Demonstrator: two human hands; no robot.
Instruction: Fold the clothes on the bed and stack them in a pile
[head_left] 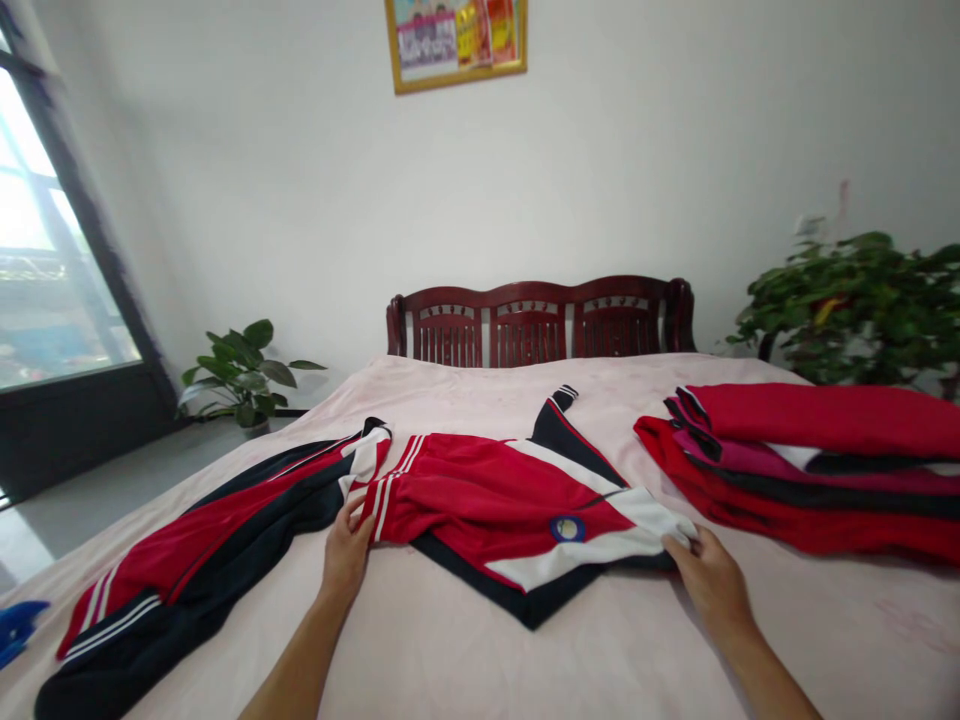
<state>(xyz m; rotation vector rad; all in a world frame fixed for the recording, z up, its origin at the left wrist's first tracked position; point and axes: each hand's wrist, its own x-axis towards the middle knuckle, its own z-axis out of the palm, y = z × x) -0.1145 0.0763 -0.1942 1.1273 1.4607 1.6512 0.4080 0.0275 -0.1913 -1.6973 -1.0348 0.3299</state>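
Observation:
A red, white and dark navy sports jacket (495, 505) lies partly folded in the middle of the bed, a round badge on its front. My left hand (346, 548) pinches its left edge by the white stripes. My right hand (709, 580) grips the white hem at its right end. Both hands are closed on the fabric. Matching red and navy trousers (195, 545) stretch out flat to the left, touching the jacket near my left hand.
A pile of folded red and navy clothes (810, 465) sits at the right of the pink bedsheet (465, 640). Behind the bed stand a dark wooden bench (536, 320) and two potted plants (240, 375). A blue object (16, 628) pokes in at the left edge.

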